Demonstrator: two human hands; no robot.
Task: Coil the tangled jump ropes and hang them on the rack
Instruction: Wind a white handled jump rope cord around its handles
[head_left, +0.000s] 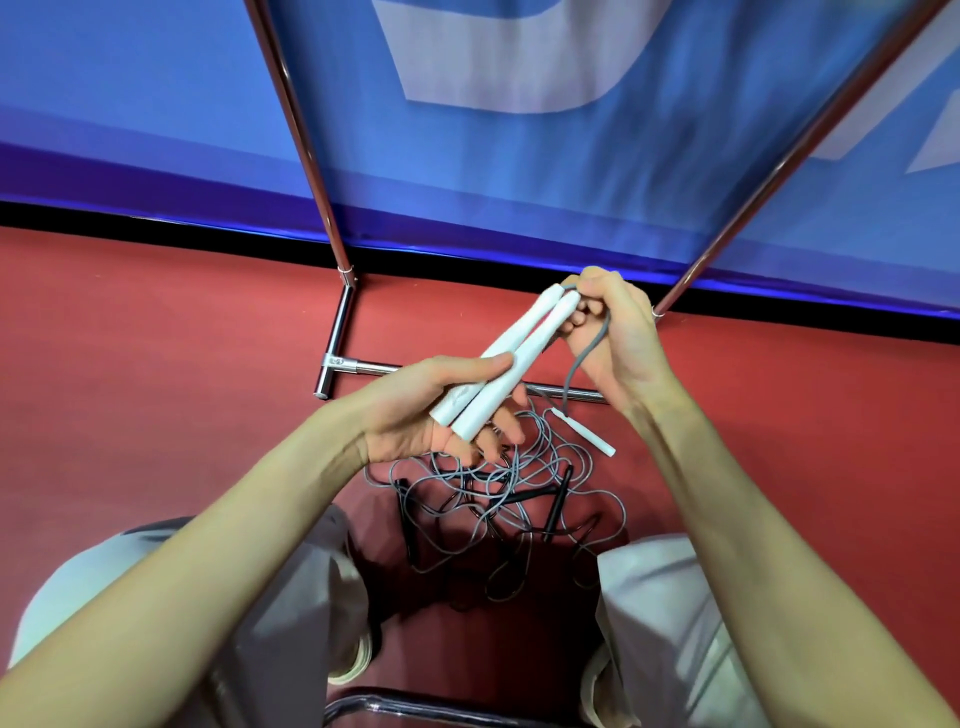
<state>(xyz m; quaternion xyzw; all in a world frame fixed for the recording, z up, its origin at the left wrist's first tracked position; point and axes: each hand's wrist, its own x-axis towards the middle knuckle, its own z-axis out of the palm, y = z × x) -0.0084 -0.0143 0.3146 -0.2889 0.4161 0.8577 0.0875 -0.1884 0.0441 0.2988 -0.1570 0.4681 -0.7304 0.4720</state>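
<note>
My left hand (441, 410) holds two white jump-rope handles (511, 353) side by side, thumb across their lower part. At the handles' far tips, my right hand (610, 332) pinches the grey cord (584, 353), which loops down past my right wrist. Below my hands, a tangled pile of grey and black ropes (498, 499) lies on the red floor, with black handles (558, 501) in it. Another white handle (584, 431) lies at the pile's upper right edge. The chrome rack (311, 156) rises in front of me with two upright poles.
The rack's foot bar (337, 338) and low crossbar (576, 392) lie on the red floor (156, 338) just past the pile. A blue banner (519, 171) stands behind the rack. My knees in grey trousers (665, 597) flank the pile. A curved chrome bar (415, 701) sits at the bottom edge.
</note>
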